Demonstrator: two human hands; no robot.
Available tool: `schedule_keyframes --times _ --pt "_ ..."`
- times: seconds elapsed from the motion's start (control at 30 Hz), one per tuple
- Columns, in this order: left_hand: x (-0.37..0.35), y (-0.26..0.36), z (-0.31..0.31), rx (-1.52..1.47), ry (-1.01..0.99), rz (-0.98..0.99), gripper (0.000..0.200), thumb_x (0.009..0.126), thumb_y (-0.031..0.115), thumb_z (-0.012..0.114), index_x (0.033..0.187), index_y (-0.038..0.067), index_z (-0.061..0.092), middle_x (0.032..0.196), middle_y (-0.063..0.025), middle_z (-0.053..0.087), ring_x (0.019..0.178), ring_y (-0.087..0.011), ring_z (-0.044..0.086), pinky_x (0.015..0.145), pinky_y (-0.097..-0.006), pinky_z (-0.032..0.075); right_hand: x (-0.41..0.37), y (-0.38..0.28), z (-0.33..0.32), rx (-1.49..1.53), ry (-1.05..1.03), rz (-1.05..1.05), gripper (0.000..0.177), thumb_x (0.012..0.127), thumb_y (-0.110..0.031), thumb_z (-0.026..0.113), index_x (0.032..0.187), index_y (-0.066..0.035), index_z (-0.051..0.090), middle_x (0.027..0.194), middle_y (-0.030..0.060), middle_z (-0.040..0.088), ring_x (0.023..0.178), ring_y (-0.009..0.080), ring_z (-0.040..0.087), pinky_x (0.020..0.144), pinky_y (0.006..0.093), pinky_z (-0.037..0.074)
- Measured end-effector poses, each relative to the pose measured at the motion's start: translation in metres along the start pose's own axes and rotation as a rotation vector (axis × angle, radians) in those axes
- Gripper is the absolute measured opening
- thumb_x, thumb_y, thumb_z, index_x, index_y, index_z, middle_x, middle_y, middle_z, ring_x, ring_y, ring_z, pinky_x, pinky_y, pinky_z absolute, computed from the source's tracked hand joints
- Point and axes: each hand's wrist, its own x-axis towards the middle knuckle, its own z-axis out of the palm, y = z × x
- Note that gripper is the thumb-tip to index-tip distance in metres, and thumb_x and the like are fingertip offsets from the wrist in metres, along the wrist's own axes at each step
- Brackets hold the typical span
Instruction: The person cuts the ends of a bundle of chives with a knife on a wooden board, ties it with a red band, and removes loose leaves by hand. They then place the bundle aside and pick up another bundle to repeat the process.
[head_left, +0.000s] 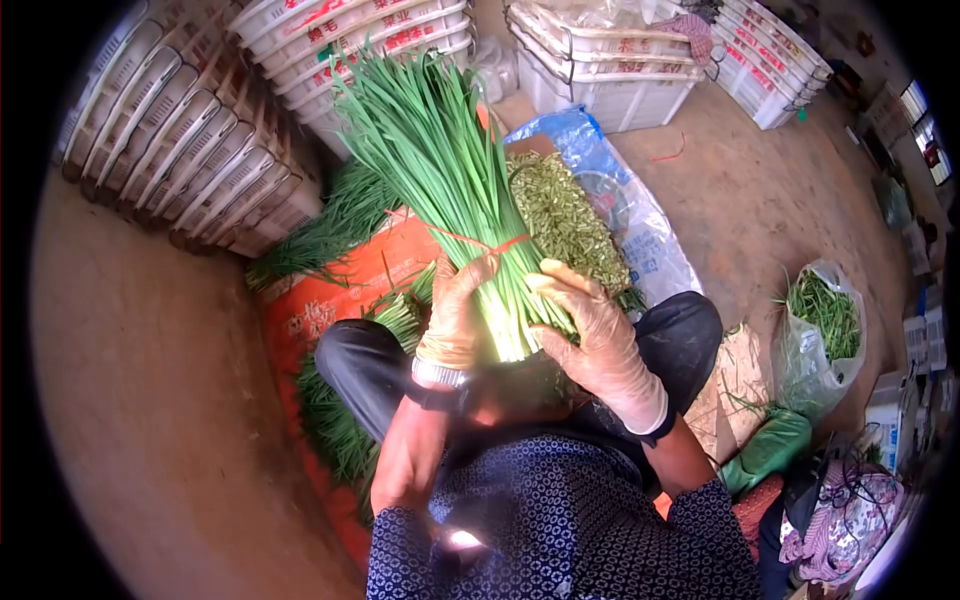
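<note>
A large bunch of garlic chives [440,170] stands tilted before me, green leaves up and pale stems down, with a red tie [480,243] around it. My left hand [455,315], in a thin, pale glove, grips the stems from the left, just under the tie. On the other side my right hand [605,350], gloved too, has its fingers and thumb curled against the lower stems. More tied chives [400,315] lie by my left knee on an orange-red sheet [375,260]. Part of the bunch's underside is hidden by my hands.
Stacked white crates [190,130] stand at the left, with more crates [610,90] at the back. Short yellowish-green pieces [570,215] lie beyond my right hand, beside a blue-and-white plastic sheet [650,225]. A clear bag of greens [825,320] sits at the right.
</note>
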Motion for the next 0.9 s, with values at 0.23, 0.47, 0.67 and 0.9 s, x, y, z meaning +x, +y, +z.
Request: schedule_keyframes --times 0.23,0.47,0.67,0.9 --pt "-0.006 -0.010 -0.003 -0.053 -0.052 -0.023 0.058 0.087 0.022 0.080 0.135 -0.006 0.060 0.121 -0.0168 0.073 0.110 -0.0298 0.074 0.098 -0.0464 0.061 0.009 0.014 -0.020 0.267 -0.065 0.160 0.054 0.099 -0.018 0.070 0.149 -0.005 0.054 0.145 0.0181 0.062 0.135 0.0364 0.060 0.117 0.0412 0.045" --pt "0.004 -0.024 -0.019 -0.052 0.010 -0.027 0.058 0.088 0.023 0.078 0.136 -0.004 0.060 0.122 -0.0165 0.073 0.107 -0.0295 0.074 0.098 -0.0456 0.061 -0.001 0.015 0.005 0.038 -0.133 0.037 0.102 0.082 -0.023 0.087 0.164 -0.002 0.031 0.163 0.0225 0.042 0.152 0.0382 0.039 0.123 0.0439 0.036" --pt "0.006 -0.021 -0.015 -0.032 0.010 0.069 0.060 0.088 0.020 0.078 0.140 -0.004 0.057 0.124 -0.0171 0.072 0.109 -0.0297 0.074 0.099 -0.0444 0.061 0.005 0.013 -0.015 0.130 -0.146 0.015 0.102 0.081 -0.027 0.088 0.164 -0.006 0.033 0.163 0.0187 0.043 0.150 0.0392 0.042 0.122 0.0449 0.038" --pt "0.000 0.010 0.011 0.001 -0.035 0.039 0.064 0.089 0.015 0.078 0.146 0.004 0.052 0.123 -0.0114 0.070 0.107 -0.0239 0.071 0.094 -0.0401 0.061 0.002 0.007 -0.037 -0.171 -0.131 -0.001 0.043 0.090 -0.015 0.076 0.132 -0.021 0.072 0.143 0.0096 0.065 0.113 0.0295 0.069 0.097 0.0434 0.056"
